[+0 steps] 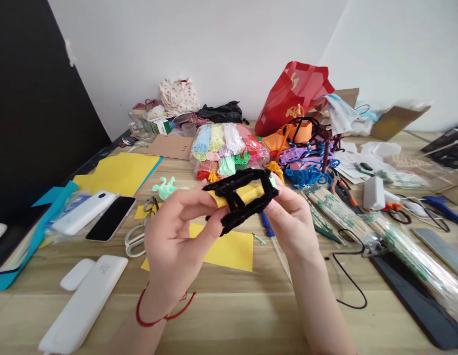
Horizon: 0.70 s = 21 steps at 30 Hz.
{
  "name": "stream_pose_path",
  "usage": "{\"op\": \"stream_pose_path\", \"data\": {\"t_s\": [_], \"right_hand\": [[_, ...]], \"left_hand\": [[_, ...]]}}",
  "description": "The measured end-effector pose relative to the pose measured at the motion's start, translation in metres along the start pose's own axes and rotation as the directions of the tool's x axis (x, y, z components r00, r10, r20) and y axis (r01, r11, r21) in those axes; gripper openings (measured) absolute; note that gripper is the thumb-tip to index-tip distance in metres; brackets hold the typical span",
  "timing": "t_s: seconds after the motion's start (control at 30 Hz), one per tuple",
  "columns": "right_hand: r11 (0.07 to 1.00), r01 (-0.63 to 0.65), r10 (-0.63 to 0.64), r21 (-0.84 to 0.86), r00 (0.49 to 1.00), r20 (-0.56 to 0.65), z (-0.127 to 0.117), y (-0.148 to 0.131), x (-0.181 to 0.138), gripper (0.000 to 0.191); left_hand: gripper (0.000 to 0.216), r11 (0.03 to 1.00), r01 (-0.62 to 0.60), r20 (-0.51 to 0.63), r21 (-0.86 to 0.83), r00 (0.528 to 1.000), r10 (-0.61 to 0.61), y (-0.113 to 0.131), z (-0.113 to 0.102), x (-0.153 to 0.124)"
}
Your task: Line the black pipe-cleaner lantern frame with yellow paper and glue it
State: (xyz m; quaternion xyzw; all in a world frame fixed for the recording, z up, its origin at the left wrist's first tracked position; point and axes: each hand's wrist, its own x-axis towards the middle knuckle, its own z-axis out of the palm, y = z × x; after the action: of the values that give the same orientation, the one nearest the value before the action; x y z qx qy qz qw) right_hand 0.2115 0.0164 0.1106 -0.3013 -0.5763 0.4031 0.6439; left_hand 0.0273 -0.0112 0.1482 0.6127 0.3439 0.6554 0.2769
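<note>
Between my two hands, above the table, is a black fuzzy pipe-cleaner frame (243, 214) with open gaps in its sides. A piece of yellow paper (220, 198) shows inside it, partly hidden by the black bars. My left hand (177, 231) pinches the frame's left end between thumb and fingers. At the right end, my right hand (293, 217) grips it the same way, and a bit of pale green shows by those fingertips. Below the frame, a yellow paper sheet (232, 254) lies on the table.
White-handled scissors (134, 241), a phone (111, 218) and a white power bank (86, 305) lie to the left. A bag of coloured pipe cleaners (225, 148) and a red bag (291, 93) stand behind. Pliers (345, 190) and wrapped bundles (421, 251) are at right.
</note>
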Motion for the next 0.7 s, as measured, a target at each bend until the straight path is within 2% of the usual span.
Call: {"op": "stream_pose_path", "data": {"t_s": [0.07, 0.2, 0.27, 0.4, 0.47, 0.57, 0.7], "right_hand": [[1.000, 0.021, -0.022, 0.013, 1.000, 0.017, -0.001, 0.003, 0.000, 0.008], [0.997, 0.081, -0.082, 0.016, 0.996, 0.020, -0.002, 0.005, 0.000, 0.009], [0.997, 0.080, -0.080, 0.001, 0.997, 0.005, -0.002, 0.004, 0.000, 0.012], [0.999, -0.022, 0.023, 0.033, 0.999, -0.026, 0.002, -0.004, 0.001, 0.017], [0.993, -0.076, 0.078, 0.092, 0.997, -0.013, 0.004, -0.006, 0.002, 0.015], [0.976, -0.135, 0.131, 0.170, 0.991, 0.030, 0.005, -0.008, 0.005, 0.014], [0.963, -0.184, 0.168, 0.195, 0.981, 0.097, 0.002, -0.010, 0.010, 0.020]], "left_hand": [[0.022, 1.000, -0.025, -0.062, -0.019, 0.998, 0.024, 0.001, 0.004, -0.002], [0.020, 0.988, -0.128, -0.148, 0.087, 0.979, 0.140, 0.004, 0.010, -0.005], [0.019, 0.989, -0.123, -0.137, 0.079, 0.982, 0.132, 0.006, 0.009, -0.006], [0.022, 0.999, 0.011, 0.005, -0.051, 1.000, -0.011, 0.010, 0.004, -0.004], [0.022, 0.995, 0.049, 0.051, -0.088, 0.998, -0.045, 0.012, 0.002, -0.002], [0.023, 0.996, 0.035, 0.034, -0.077, 0.999, -0.033, 0.013, 0.002, -0.003], [0.021, 0.997, -0.052, -0.018, 0.055, 0.998, 0.053, 0.009, 0.002, -0.007]]}}
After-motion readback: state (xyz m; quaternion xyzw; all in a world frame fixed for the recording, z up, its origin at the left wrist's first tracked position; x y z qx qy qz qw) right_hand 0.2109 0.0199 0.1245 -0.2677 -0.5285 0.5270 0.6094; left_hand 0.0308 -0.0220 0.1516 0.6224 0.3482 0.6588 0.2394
